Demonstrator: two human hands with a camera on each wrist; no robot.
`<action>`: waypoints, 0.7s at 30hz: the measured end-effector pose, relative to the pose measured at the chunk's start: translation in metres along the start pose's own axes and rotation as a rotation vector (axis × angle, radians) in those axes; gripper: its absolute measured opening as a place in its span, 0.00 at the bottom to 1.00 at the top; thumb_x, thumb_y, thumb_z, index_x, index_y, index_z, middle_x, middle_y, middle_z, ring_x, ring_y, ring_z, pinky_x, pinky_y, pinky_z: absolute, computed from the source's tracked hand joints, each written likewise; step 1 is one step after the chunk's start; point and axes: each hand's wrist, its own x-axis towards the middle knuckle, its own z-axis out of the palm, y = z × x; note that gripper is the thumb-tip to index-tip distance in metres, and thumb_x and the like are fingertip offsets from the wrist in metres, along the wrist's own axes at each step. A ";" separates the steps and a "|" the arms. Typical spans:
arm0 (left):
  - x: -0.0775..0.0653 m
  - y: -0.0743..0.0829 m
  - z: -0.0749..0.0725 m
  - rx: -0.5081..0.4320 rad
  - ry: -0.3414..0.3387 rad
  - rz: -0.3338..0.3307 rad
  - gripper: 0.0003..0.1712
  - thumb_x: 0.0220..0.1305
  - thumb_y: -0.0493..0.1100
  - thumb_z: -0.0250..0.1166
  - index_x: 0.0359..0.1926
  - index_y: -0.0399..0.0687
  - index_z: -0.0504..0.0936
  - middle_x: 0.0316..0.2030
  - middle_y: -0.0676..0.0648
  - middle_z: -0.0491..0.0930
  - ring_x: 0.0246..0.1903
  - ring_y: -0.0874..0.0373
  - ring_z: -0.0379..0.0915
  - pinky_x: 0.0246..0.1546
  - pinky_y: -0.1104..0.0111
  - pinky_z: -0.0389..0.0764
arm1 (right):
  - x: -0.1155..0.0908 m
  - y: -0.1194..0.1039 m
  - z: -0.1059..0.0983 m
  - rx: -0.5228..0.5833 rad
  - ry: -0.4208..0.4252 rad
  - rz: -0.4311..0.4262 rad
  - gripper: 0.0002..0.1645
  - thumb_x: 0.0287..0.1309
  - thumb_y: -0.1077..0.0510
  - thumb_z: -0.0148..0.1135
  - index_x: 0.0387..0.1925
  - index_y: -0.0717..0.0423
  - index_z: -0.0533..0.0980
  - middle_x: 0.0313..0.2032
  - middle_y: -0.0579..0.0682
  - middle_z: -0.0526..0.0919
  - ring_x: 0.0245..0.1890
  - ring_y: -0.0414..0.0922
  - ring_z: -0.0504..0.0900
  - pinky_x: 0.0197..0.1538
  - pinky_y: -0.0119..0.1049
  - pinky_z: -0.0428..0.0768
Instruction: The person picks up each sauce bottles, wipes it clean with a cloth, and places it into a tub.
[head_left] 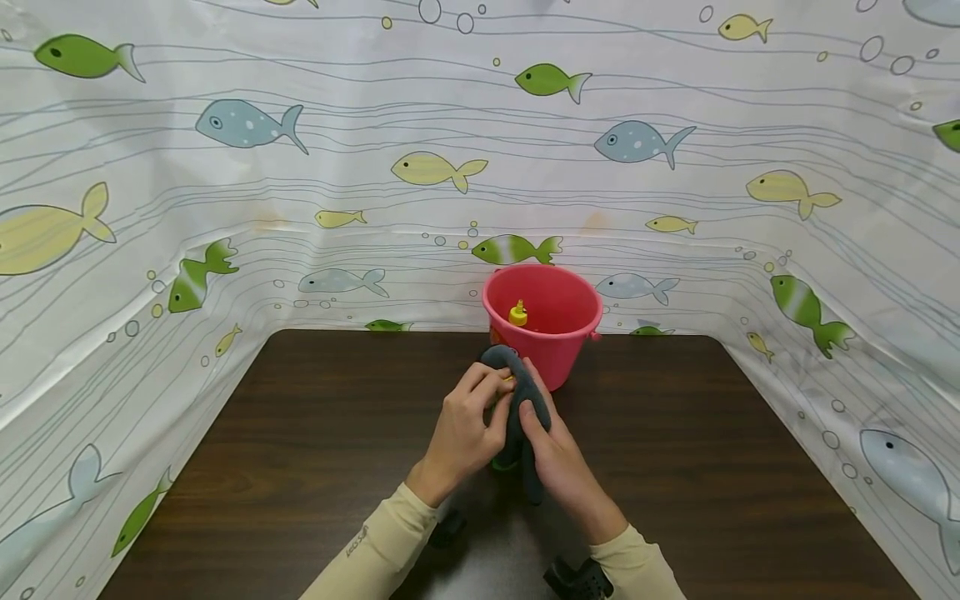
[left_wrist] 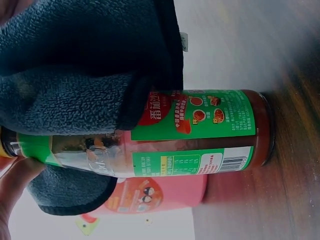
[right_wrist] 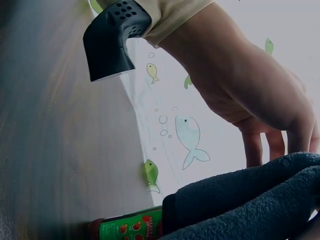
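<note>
A glass ketchup bottle (left_wrist: 195, 115) with green labels stands upright on the table, red sauce showing at its base. My left hand (head_left: 467, 423) pinches the bottle at its neck, just below the yellow cap (left_wrist: 5, 149). Over the bottle's upper part hangs a dark blue-grey cloth (head_left: 528, 404), draped down both sides. My right hand (head_left: 561, 457) grips this cloth against the bottle, thumb on the near side. In the right wrist view, the cloth hides the fingertips and most of the bottle.
Just behind the hands stands a pink bucket (head_left: 555, 358), holding something with a yellow nozzle cap (head_left: 518, 314). The dark wooden table (head_left: 300, 433) is bordered at the back and sides by a white sheet (head_left: 337, 183) printed with fish.
</note>
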 end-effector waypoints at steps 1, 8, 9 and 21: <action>0.000 0.000 0.000 0.002 -0.001 -0.001 0.07 0.66 0.30 0.69 0.44 0.39 0.87 0.43 0.44 0.82 0.44 0.55 0.86 0.49 0.64 0.90 | 0.000 0.001 0.000 -0.004 0.001 0.004 0.37 0.85 0.45 0.41 0.85 0.29 0.43 0.86 0.44 0.46 0.85 0.55 0.47 0.81 0.71 0.54; 0.000 -0.002 0.001 0.004 0.004 0.012 0.06 0.66 0.30 0.69 0.44 0.38 0.87 0.45 0.43 0.82 0.47 0.53 0.86 0.49 0.65 0.90 | 0.004 0.006 -0.002 -0.017 0.005 0.046 0.38 0.84 0.43 0.43 0.85 0.30 0.44 0.85 0.43 0.48 0.84 0.55 0.49 0.81 0.69 0.55; 0.000 -0.002 0.001 0.003 0.004 0.014 0.07 0.67 0.30 0.69 0.44 0.38 0.87 0.45 0.43 0.82 0.48 0.52 0.87 0.49 0.65 0.90 | 0.005 0.008 -0.002 -0.014 0.008 0.059 0.38 0.84 0.43 0.44 0.85 0.31 0.44 0.85 0.43 0.48 0.85 0.54 0.49 0.82 0.68 0.54; 0.000 -0.001 0.001 -0.013 -0.009 0.000 0.08 0.67 0.32 0.70 0.46 0.39 0.88 0.47 0.43 0.82 0.50 0.52 0.87 0.49 0.66 0.89 | 0.005 0.030 -0.012 -0.130 0.067 0.124 0.34 0.83 0.43 0.47 0.83 0.43 0.58 0.79 0.48 0.67 0.80 0.50 0.63 0.83 0.60 0.57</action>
